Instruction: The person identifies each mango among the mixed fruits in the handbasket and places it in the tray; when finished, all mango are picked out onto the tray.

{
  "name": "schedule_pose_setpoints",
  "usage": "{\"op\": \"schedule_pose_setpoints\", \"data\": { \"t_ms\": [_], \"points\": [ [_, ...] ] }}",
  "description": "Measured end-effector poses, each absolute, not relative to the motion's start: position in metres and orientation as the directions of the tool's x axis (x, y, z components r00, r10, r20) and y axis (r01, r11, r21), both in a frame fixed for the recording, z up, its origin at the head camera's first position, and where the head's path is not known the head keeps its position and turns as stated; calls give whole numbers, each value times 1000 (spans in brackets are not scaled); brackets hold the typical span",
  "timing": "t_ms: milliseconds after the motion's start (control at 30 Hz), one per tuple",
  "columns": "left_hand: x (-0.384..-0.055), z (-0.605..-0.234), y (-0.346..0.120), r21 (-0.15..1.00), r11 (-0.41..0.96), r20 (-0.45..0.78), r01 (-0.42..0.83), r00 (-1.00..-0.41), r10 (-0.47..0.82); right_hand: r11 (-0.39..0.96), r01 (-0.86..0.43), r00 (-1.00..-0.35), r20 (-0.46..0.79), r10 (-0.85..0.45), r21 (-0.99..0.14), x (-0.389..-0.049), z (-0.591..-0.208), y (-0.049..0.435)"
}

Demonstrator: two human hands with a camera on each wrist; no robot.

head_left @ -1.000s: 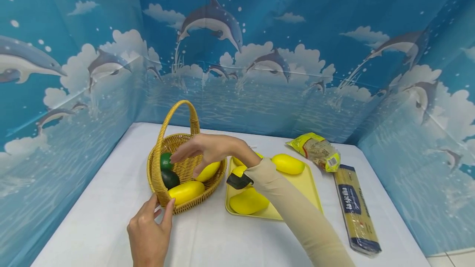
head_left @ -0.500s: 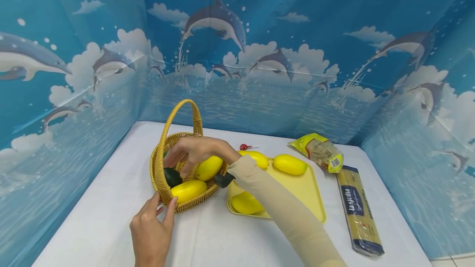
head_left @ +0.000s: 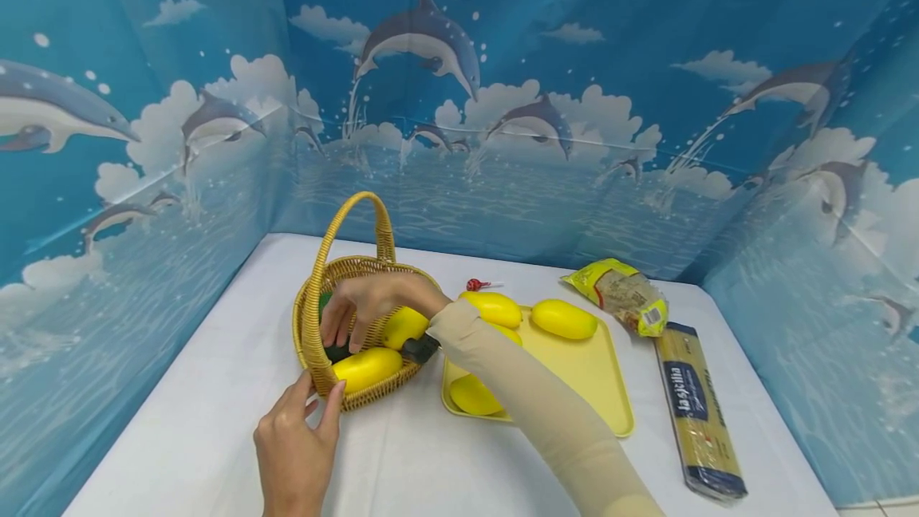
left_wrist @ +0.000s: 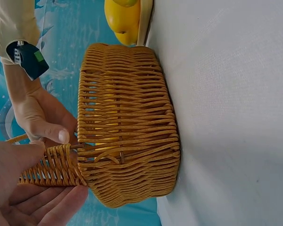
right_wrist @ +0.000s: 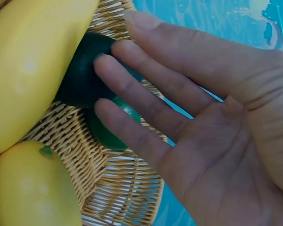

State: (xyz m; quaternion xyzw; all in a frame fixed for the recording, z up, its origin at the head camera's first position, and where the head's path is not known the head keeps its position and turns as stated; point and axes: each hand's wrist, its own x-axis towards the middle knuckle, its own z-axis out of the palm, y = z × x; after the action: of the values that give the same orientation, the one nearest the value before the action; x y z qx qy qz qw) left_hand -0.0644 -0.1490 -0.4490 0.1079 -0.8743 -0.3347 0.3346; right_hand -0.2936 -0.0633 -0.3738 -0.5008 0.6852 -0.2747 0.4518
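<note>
A wicker basket (head_left: 384,262) with a tall handle stands at the left of the table. My left hand (head_left: 296,441) grips the base of that handle between thumb and fingers, as the left wrist view shows. Reaching inside is my right hand (head_left: 373,297), fingers spread and slightly bent. Its fingertips (right_wrist: 104,63) are at a dark green, avocado-like fruit (right_wrist: 78,82), with the thumb held apart. A smaller green fruit (right_wrist: 108,132) lies beside it, partly covered by the fingers. Two yellow mangoes (head_left: 368,369) also lie in the basket, one partly behind the right hand.
Right of the basket, a yellow tray (head_left: 574,389) bears several mangoes (head_left: 564,318), partly hidden by the right sleeve. Behind it lies a red lollipop (head_left: 483,285). A yellow plastic food bag (head_left: 621,294) and a spaghetti pack (head_left: 696,413) lie farther right.
My right hand has lowered into the basket, its fingertips going down to the dark green fruit. My left hand keeps its grip at the handle base. The view has shifted slightly.
</note>
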Motion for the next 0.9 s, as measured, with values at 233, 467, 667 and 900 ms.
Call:
{"op": "schedule_pose_setpoints", "data": {
  "t_ms": [233, 467, 667, 900],
  "points": [
    [-65, -448, -149, 657, 754, 503, 22, -757, -417, 438, -404, -53, -457, -888, -803, -296, -379, -66],
    [-65, -450, -149, 653, 757, 511, 30, -756, -410, 448, -401, -13, -484, -875, -799, -298, -392, -66],
    [-65, -450, -148, 654, 756, 506, 25, -757, -413, 457, -397, -22, -490, -872, -796, -298, -400, -65],
    [-65, -449, -149, 652, 758, 506, 25, -759, -410, 448, -418, -11, -489, -872, -790, -298, -403, -65]
  ]
}}
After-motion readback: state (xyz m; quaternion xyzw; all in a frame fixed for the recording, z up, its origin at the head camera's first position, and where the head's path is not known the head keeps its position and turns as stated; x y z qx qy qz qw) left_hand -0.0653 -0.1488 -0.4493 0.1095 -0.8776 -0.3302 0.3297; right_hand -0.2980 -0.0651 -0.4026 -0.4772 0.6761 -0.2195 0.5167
